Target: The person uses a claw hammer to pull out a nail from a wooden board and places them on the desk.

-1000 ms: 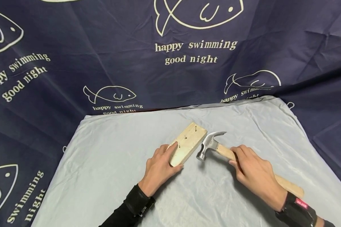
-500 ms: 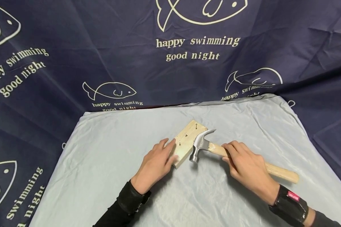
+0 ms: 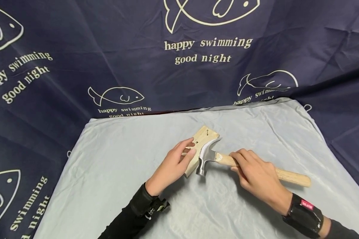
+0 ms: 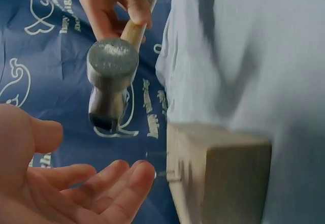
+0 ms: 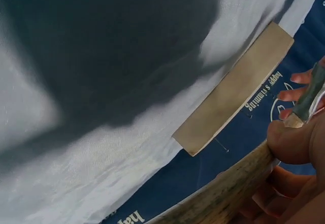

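Note:
A pale wooden block (image 3: 201, 135) lies slanted on the cloth, with a few thin nails standing in its top. The far nail (image 3: 207, 132) sticks up near the back end. Over the block's left side is my left hand (image 3: 172, 165), its thumb and fingers extended and apart, holding nothing. In the left wrist view its fingertips (image 4: 144, 176) come close to the nails. My right hand (image 3: 258, 174) grips the wooden handle of a claw hammer (image 3: 207, 155). The steel head hangs beside the block's right side, its face downward and claw toward the back.
A light blue cloth (image 3: 122, 159) covers the table, wrinkled at the right. Close behind the table's back edge hangs a dark blue curtain (image 3: 197, 86) printed with fish and words; it runs down both sides as well.
My left hand has let go of the block's near end and shifted up and right over it toward the nails. The hammer in my right hand has moved left, closer to the block.

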A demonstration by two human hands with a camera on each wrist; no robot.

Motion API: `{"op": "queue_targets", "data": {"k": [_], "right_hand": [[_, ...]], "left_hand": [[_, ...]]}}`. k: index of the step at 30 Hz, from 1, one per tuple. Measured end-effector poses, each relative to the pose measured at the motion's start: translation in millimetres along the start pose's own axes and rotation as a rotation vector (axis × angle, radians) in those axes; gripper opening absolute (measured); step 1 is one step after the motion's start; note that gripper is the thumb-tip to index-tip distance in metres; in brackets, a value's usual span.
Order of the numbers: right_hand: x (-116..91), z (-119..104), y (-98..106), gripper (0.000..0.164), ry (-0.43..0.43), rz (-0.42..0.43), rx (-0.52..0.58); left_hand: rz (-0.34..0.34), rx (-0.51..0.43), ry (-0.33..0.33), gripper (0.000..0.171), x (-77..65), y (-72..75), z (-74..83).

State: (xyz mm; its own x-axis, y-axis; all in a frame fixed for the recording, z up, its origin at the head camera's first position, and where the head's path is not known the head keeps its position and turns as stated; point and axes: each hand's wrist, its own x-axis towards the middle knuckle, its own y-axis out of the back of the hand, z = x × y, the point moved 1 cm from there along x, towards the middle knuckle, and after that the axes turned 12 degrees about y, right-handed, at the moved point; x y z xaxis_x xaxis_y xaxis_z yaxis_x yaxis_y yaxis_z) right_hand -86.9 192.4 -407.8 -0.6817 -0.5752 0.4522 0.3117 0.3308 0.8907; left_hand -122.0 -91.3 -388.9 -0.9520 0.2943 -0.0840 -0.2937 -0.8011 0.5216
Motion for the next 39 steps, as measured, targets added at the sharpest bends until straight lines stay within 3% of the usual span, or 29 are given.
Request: {"op": "queue_targets", "data": {"k": [4, 10, 13, 17, 21, 28, 34, 39], "right_hand": [[-1.3, -1.7, -1.2, 0.035, 0.000, -0.023, 0.023], [-1.4, -4.1, -0.4, 0.035, 0.020, -0.034, 0.040], [0.0, -5.2, -0.2, 0.036, 0.040, -0.039, 0.044], [1.1, -6.1, -1.1, 0.036, 0.058, -0.044, 0.048], [1.1, -6.1, -2.2, 0.035, 0.091, -0.045, 0.048], [2.0, -5.3, -3.0, 0.032, 0.169, -0.077, 0.032], [2.9, -4.7, -4.4, 0.032, 0.215, -0.070, 0.018], [3.7, -1.5, -3.7, 0.034, 0.187, -0.045, 0.048]], "left_hand": [[-0.099, -0.070, 0.096, 0.059, 1.7, -8.8, 2.1], [-0.295, -0.411, 0.253, 0.058, 3.9, -15.5, -2.6], [-0.358, -0.523, 0.294, 0.056, 4.6, -15.5, -6.9], [-0.420, -0.587, 0.292, 0.054, 5.0, -15.8, -11.0], [-0.432, -0.579, 0.318, 0.051, 3.6, -16.7, -13.1], [-0.409, -0.472, 0.352, 0.037, 0.2, -23.1, -13.5], [-0.427, -0.494, 0.381, 0.035, -3.7, -29.3, -14.6], [-0.407, -0.503, 0.369, 0.033, -2.6, -28.6, -12.4]]}}
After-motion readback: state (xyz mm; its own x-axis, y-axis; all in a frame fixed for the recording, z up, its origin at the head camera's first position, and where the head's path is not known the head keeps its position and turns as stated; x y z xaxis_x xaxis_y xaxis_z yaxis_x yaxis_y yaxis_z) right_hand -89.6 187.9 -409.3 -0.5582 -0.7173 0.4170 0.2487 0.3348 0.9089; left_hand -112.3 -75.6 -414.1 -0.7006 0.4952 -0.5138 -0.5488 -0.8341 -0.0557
